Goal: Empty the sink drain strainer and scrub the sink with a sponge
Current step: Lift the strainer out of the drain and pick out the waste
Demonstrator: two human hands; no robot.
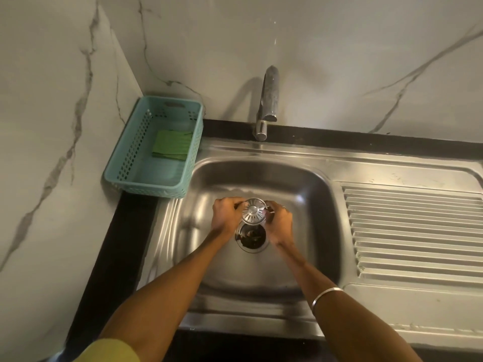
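Note:
The round metal drain strainer point(253, 210) is lifted just above the open drain hole point(251, 237) of the steel sink point(308, 205). My left hand point(226, 214) grips its left rim and my right hand point(279, 222) grips its right rim, fingers curled round the edge. Dark debris shows inside the drain hole. A green sponge point(171, 145) lies in the teal plastic basket point(125, 163) on the counter at the sink's back left corner, apart from both hands.
A chrome tap point(268, 105) rises behind the basin, spout over its back edge. The ribbed steel drainboard point(415, 231) extends to the right. Marble-pattern walls close the back and left. A black counter strip point(117, 244) runs along the sink's left side.

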